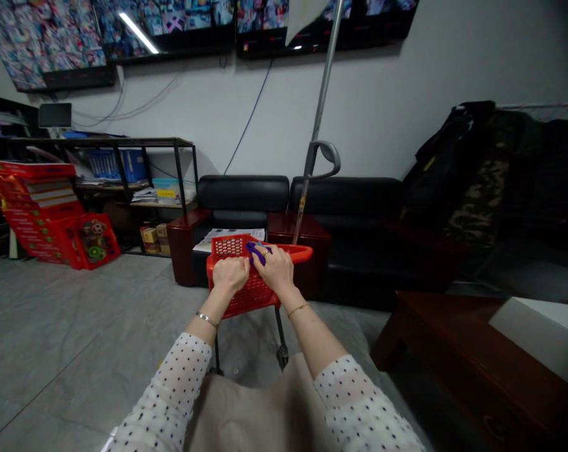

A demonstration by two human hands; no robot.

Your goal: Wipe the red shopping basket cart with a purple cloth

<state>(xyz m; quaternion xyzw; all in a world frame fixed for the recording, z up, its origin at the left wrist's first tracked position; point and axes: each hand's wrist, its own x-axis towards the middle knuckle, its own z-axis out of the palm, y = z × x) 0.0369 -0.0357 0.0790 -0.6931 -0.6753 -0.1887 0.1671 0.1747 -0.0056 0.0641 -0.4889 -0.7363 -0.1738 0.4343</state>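
A small red plastic shopping cart with grey legs and casters stands right in front of me. My left hand is closed in a fist at the near left part of its red rim. My right hand bends its fingers over a bunched purple cloth, beside the left hand and above the basket. The cloth is mostly covered by the fingers. To the right of that hand, the cart's red handle sticks out. What lies inside the basket is hidden by my hands.
Behind the cart are black sofas with a grey pole leaning nearby. Red boxes and a shelf stand left. A dark wooden table is at the right, below hanging coats.
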